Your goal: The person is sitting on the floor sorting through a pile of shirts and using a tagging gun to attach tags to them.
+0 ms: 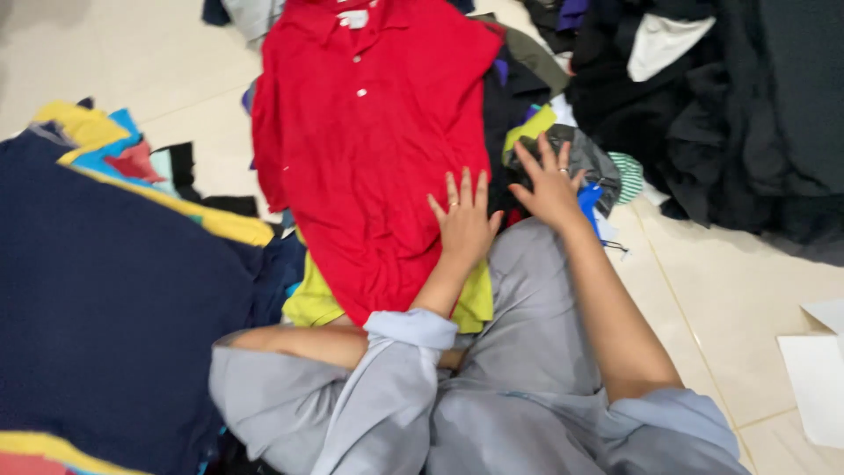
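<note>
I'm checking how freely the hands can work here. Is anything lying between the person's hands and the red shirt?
Nothing visible does. The left hand already lies flat on the red shirt near its lower edge. The right hand is beside the shirt, spread over a grey garment in the pile of clothes.

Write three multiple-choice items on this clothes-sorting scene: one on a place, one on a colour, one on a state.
1. Where does the left hand rest?
A. on the red polo shirt
B. on the tiled floor
C. on the navy garment

2. What colour is the garment showing under the red shirt's lower edge?
A. white
B. yellow-green
C. pink

3. How is the right hand?
A. clenched in a fist
B. holding a hanger
C. fingers spread, open

Answers: 1 A, palm lies flat on red cloth; 2 B, it peeks out below the hem; 3 C, its fingers fan out over the mixed clothes pile.
</note>
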